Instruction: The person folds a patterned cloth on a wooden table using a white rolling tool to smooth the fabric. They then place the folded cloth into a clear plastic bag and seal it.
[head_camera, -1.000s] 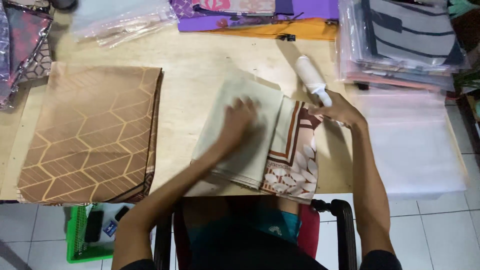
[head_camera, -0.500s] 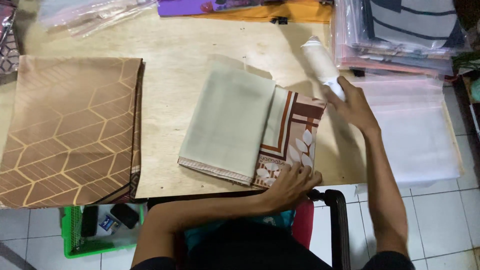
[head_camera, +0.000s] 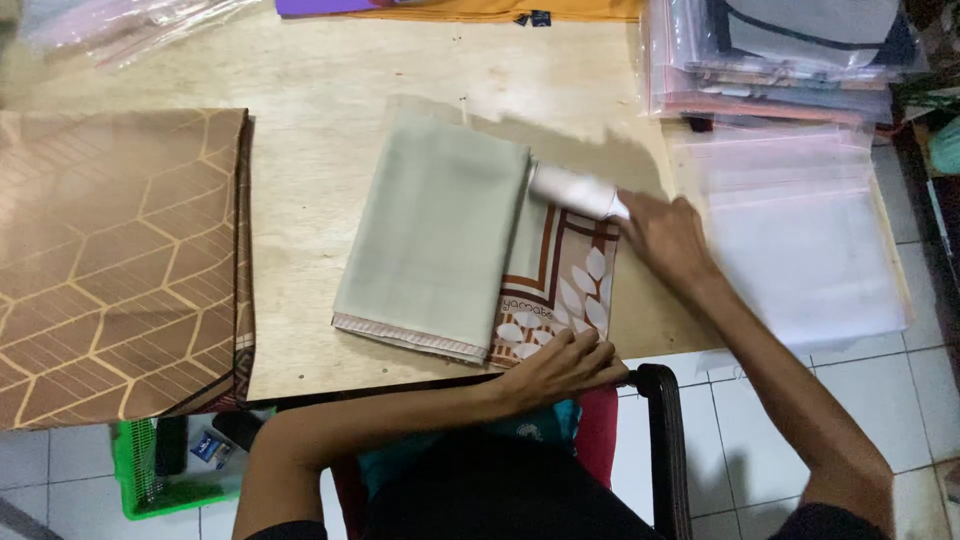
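Here the folded scarf (head_camera: 450, 235) lies between both hands, lint roller (head_camera: 575, 190) atop.

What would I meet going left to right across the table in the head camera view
Brown hexagon-patterned cloth → folded grey-green cloth → white lint roller → right hand holding the roller → clear plastic bags.

At frame centre a folded pale green cloth (head_camera: 435, 235) lies on a wooden table (head_camera: 320, 90). The right hand (head_camera: 665, 235) holds a white roller (head_camera: 575, 190) at the cloth's upper right edge. The left hand (head_camera: 565, 365) presses its patterned lower right corner. A brown patterned cloth (head_camera: 110, 260) fills the left.
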